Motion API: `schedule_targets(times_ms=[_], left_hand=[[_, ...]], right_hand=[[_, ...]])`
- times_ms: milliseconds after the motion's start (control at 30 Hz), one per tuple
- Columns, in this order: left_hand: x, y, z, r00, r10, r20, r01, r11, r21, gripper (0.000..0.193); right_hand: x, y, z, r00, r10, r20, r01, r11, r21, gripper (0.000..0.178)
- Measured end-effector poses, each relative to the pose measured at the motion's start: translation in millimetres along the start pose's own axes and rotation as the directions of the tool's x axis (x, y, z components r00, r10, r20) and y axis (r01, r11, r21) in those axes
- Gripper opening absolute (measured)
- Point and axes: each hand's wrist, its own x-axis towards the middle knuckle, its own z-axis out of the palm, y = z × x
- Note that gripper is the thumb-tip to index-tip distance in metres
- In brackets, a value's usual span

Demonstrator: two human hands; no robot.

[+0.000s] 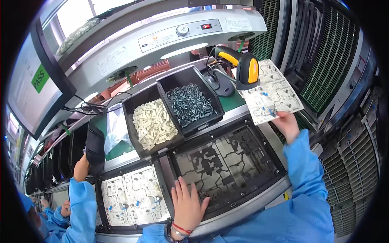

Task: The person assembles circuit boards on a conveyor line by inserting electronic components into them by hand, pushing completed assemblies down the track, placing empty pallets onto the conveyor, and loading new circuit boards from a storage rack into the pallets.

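Note:
My right hand [287, 126] grips the lower right edge of a white circuit board [279, 95]. The board is held tilted beneath a black and yellow barcode scanner [248, 69], which covers part of its upper left. My left hand [188, 204] rests with fingers spread on the near left corner of a black fixture tray [227, 162] with cut-out pockets. To the left of that hand, another black frame holds white circuit boards [133, 194] with small blue parts.
Beyond the trays stand a bin of cream connectors [153, 124] and a bin of dark small parts [189, 104]. A monitor [36, 85] is at the left. A co-worker's hand [81, 167] reaches to a black bin. Slotted racks [332, 60] line the right.

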Motion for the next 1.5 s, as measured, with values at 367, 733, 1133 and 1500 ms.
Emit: schedule_targets(times_ms=[367,733,1133,1500], left_hand=[[10,7,15,0.998,-0.044,-0.046,0.039,0.993,-0.108,0.048],[20,14,21,0.987,-0.139,-0.084,0.129,0.985,-0.115,0.042],[32,6,19,0.983,-0.079,-0.166,0.012,0.928,-0.372,0.021],[20,-22,4,0.971,-0.194,-0.142,0.046,0.731,-0.681,0.047]], right_hand=[[-141,48,-112,0.934,0.356,0.023,-0.136,0.296,0.945,0.045],[-148,17,-158,0.789,0.557,-0.259,-0.031,0.458,0.889,0.047],[-71,-8,-85,0.878,0.420,0.230,-0.479,0.753,0.451,0.038],[-25,-34,-21,0.708,0.476,0.522,-0.584,0.810,0.053,0.039]])
